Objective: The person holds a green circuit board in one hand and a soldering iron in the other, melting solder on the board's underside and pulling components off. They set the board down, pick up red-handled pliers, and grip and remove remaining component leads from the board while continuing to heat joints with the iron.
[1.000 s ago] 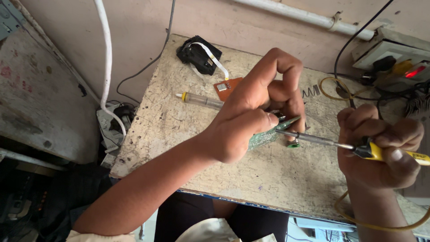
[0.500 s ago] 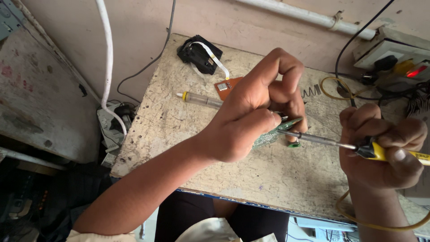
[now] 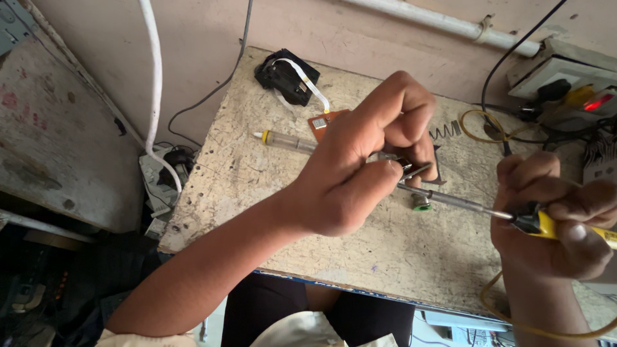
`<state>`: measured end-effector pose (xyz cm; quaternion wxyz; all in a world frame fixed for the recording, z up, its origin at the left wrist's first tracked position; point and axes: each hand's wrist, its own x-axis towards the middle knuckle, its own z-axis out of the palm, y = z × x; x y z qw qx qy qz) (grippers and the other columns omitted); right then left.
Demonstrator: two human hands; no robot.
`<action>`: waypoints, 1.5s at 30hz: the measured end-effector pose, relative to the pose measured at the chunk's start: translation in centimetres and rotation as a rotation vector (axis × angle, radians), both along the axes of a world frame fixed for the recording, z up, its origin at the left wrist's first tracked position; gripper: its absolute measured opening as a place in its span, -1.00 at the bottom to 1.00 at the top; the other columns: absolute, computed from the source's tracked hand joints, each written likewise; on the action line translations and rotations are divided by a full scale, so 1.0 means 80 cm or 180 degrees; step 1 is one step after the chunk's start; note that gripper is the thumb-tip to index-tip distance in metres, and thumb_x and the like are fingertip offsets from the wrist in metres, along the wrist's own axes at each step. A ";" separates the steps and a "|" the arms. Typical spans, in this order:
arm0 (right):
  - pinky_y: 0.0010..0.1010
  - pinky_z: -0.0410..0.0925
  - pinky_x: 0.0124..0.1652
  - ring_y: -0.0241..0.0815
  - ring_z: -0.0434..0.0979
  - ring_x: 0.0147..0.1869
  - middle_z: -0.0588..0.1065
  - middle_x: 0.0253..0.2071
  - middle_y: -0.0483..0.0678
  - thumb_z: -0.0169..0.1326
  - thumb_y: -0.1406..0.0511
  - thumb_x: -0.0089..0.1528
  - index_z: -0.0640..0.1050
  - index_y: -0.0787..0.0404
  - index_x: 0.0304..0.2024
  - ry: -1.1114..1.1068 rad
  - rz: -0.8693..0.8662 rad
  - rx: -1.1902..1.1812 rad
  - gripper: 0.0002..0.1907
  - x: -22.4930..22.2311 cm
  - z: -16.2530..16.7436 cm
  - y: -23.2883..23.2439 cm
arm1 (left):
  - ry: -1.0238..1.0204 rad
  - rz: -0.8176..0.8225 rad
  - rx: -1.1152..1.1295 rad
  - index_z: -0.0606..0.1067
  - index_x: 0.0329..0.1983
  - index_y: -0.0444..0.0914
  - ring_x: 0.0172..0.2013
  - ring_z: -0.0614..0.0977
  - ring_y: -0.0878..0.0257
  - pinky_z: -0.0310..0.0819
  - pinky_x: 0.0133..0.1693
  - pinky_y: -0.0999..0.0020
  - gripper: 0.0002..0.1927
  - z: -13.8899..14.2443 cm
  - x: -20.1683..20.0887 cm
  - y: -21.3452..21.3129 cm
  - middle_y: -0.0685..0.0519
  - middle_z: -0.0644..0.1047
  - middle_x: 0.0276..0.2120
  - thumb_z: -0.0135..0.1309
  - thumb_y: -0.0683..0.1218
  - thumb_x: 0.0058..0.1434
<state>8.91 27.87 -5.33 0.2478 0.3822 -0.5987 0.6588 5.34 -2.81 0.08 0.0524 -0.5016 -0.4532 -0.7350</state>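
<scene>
Little has shifted since earlier: left hand (image 3: 360, 173) fingers stay pinched on a small metal part (image 3: 411, 168) above the tabletop (image 3: 257, 193); right hand (image 3: 553, 225) fingers grip the soldering iron (image 3: 463, 201), tip under it. Soldering seems underway; steady contact needed next.

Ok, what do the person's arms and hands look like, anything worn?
Both hands, the left hand and the right hand, are bare: no gloves, rings or watch visible. Forearms are bare too; a pale sleeve edge shows near the left upper arm.

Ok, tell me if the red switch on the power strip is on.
On, it seems: the red switch on the power strip glows brightly, though its rocker position is too small to tell.
</scene>
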 end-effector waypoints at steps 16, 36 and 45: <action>-0.26 0.18 -0.19 -0.18 0.24 -0.32 0.35 -0.61 0.05 0.03 0.16 0.28 0.37 0.09 -0.19 0.0009 0.0233 -0.0138 -0.81 0.001 -0.012 0.005 | 0.0260 0.0213 -0.0093 0.16 -0.18 -0.21 -0.40 0.43 0.35 0.58 -0.26 0.37 -0.82 0.001 0.011 -0.005 0.13 0.18 -0.33 -0.27 -0.27 0.16; -0.35 0.45 -0.30 -0.24 0.50 -0.27 0.52 -0.43 -0.17 0.08 0.15 0.28 0.37 -0.02 -0.24 0.2359 -0.1197 0.1351 -0.84 0.005 0.008 -0.029 | -0.0559 -0.0034 0.0448 0.17 -0.11 -0.18 -0.35 0.50 0.17 0.71 -0.27 0.24 -0.68 -0.014 -0.006 0.006 -0.03 0.34 -0.39 -0.31 -0.37 0.13; -0.24 0.50 -0.17 -0.14 0.51 -0.15 0.59 -0.24 -0.02 0.22 0.20 0.27 0.31 0.06 -0.12 0.2687 -0.1740 0.2661 -0.67 0.057 0.020 -0.039 | -0.0678 -0.0314 0.0520 0.15 -0.14 -0.22 -0.29 0.57 0.19 0.72 -0.19 0.21 -0.75 -0.008 -0.004 -0.004 -0.04 0.38 -0.37 -0.32 -0.37 0.17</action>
